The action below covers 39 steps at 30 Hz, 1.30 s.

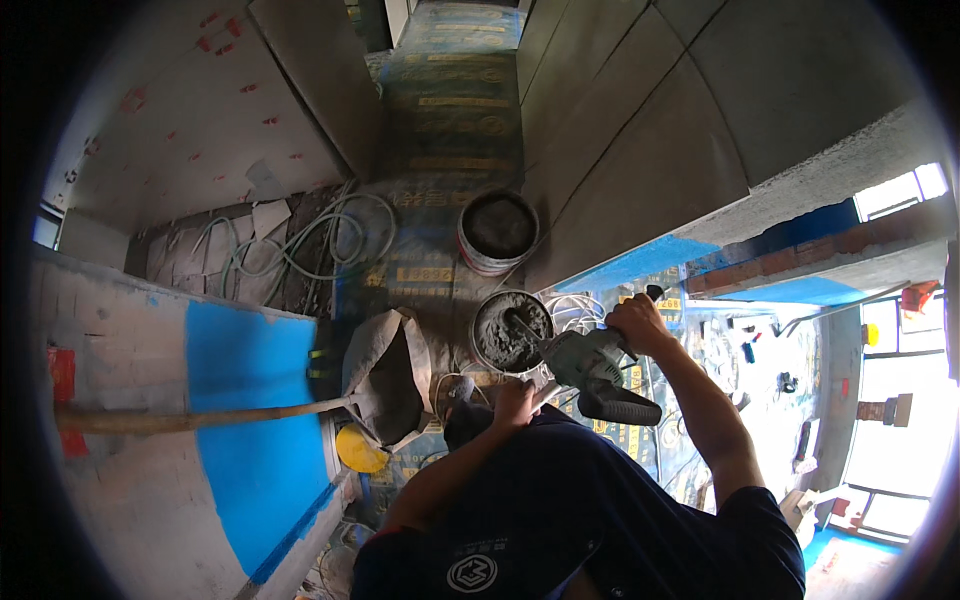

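Note:
A green-and-black handheld power mixer (590, 360) slants over a bucket of grey mortar (548, 345), its shaft reaching into the wet, lumpy mix (503, 328). My right hand (640, 325) is wrapped round a dark handle on the mixer's right side. Close to the bucket's near rim, my left hand (514, 403) is closed; a pale strip shows beside it, but what its fingers grip is hidden. Left of the bucket stands an open paper sack (412, 345) with a grey inside. A long wooden pole (200, 418) reaches into the sack from the left.
A second bucket (485, 262) with dark contents stands just beyond. Pale hose (350, 235) lies coiled at the far left. Large grey panels (640, 150) lean on the right; a blue-painted wall (255, 400) is at left. Several tools and cables lie on the printed floor covering (450, 110) at right.

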Available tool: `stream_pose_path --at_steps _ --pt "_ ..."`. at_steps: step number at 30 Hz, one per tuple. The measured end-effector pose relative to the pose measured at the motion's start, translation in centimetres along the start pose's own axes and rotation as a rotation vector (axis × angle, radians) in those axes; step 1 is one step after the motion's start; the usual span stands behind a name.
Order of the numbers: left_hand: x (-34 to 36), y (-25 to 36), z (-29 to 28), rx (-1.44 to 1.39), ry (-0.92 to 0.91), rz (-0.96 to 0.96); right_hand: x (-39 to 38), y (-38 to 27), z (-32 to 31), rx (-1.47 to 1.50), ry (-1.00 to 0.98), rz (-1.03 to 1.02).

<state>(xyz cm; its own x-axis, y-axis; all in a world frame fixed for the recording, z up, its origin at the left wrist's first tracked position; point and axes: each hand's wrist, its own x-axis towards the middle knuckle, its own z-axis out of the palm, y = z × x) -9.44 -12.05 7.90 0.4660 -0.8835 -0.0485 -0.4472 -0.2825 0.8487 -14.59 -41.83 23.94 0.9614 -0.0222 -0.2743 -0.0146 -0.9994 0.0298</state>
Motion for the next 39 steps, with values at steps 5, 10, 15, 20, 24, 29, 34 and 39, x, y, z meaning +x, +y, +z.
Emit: stream_pose_path --at_steps 5,10,15,20,24,29,34,39 --pt "-0.4 0.3 -0.6 -0.997 -0.152 -0.849 -0.7 -1.7 0.2 -0.003 0.03 0.03" --pt "-1.3 -1.1 0.6 -0.977 -0.181 -1.024 -1.9 -3.6 0.8 0.007 0.038 0.077" --pt "-2.0 -2.7 1.6 -0.978 -0.25 -1.139 -3.9 -5.3 1.9 0.082 0.061 0.163" --pt "-3.7 -6.7 4.7 -1.018 -0.26 -1.088 -4.5 -7.3 1.4 0.106 0.042 0.22" --pt "-3.2 -4.6 2.6 -0.926 -0.312 -1.06 -6.2 -8.2 1.6 0.108 0.054 0.289" --pt "-3.5 -4.9 0.9 -0.941 -0.403 -1.06 -7.4 -10.1 2.3 0.135 0.057 0.344" --pt "-4.4 -5.5 -0.2 -0.786 -0.462 -0.851 -9.2 -11.9 4.0 0.158 0.123 0.415" --pt "-4.1 -3.5 -3.4 -0.667 -0.551 -0.657 -11.2 -13.7 5.0 0.206 0.137 0.487"
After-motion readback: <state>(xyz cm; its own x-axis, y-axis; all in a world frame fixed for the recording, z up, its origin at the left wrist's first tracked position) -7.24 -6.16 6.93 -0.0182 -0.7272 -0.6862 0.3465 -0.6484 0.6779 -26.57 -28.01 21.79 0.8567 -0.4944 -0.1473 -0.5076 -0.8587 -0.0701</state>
